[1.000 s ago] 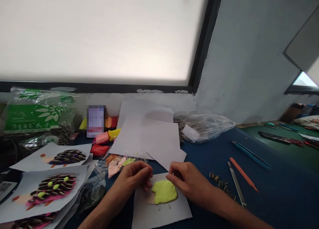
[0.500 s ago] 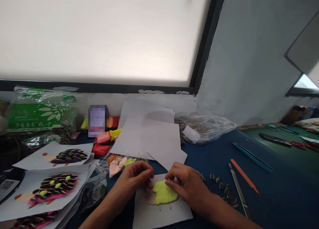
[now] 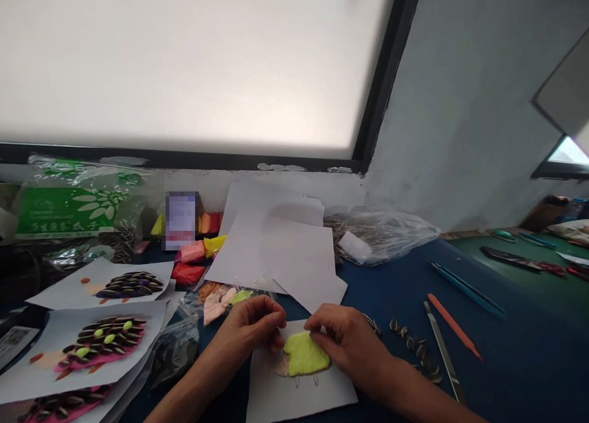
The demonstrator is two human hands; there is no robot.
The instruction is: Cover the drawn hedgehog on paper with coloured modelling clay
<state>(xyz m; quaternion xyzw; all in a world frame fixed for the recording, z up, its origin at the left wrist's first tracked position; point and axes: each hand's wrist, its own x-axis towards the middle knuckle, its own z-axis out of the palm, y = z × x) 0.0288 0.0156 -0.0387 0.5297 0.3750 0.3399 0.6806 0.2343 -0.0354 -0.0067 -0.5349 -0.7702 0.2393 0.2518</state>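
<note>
A flattened piece of yellow-green modelling clay (image 3: 306,357) lies on a sheet of white paper (image 3: 301,406). Left of it is a pale beige patch (image 3: 278,364), and two small leg outlines are drawn below. My right hand (image 3: 343,337) has its thumb and index finger closed at the clay's upper right edge. Over the sheet's upper left part, my left hand (image 3: 257,325) is closed with curled fingers, close to the clay. Whatever its fingertips may hold is hidden.
Sunflower seeds (image 3: 419,348), a metal blade-like tool (image 3: 444,349), an orange tool (image 3: 454,326) and blue tweezers (image 3: 467,288) lie rightward. Seed-covered hedgehog pictures (image 3: 103,346) are stacked left. Behind are blank sheets (image 3: 280,251), clay packets (image 3: 188,272) and a seed bag (image 3: 69,208).
My right fingertips have shifted slightly along the clay's upper edge. My left hand has hardly moved. The whole view has shifted a little.
</note>
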